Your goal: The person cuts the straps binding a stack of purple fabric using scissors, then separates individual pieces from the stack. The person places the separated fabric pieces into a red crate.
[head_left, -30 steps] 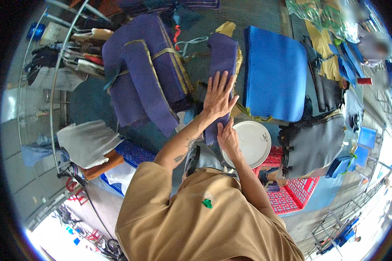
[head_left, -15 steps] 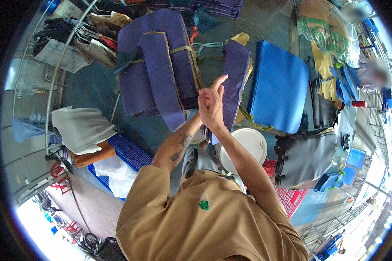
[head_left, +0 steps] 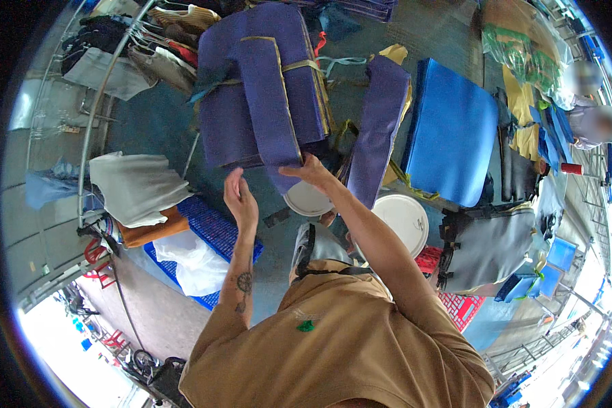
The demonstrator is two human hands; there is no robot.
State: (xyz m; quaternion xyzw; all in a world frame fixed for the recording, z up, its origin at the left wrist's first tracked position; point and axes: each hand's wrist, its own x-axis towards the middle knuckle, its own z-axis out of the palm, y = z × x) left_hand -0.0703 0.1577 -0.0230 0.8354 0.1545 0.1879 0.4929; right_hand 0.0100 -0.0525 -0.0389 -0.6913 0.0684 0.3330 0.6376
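Note:
My right hand [head_left: 309, 170] is closed on the near edge of a purple fabric strip [head_left: 268, 102], thumb and fingers on its lower right corner. The strip lies on a tied stack of larger purple fabric pieces [head_left: 221, 136] with tan edges. My left hand [head_left: 240, 197] is raised, fingers stretched out, beside the strip's lower left side and apart from it. Another bundle of purple strips [head_left: 381, 129] stands to the right of my right hand. A round white lid [head_left: 309, 198] shows just below my right hand.
A stack of blue panels [head_left: 452, 132] lies right, beyond a second white bucket lid [head_left: 400, 221]. Dark grey pieces [head_left: 493, 245] sit farther right. At left are a clothes rack pole [head_left: 92, 129], white cloth [head_left: 136, 187] and a blue crate [head_left: 217, 234]. A person [head_left: 591, 126] is at far right.
My hands, pressed together before, have come apart. The right moved left and down onto the strip's near edge; the left moved left and opened. The view shifted slightly.

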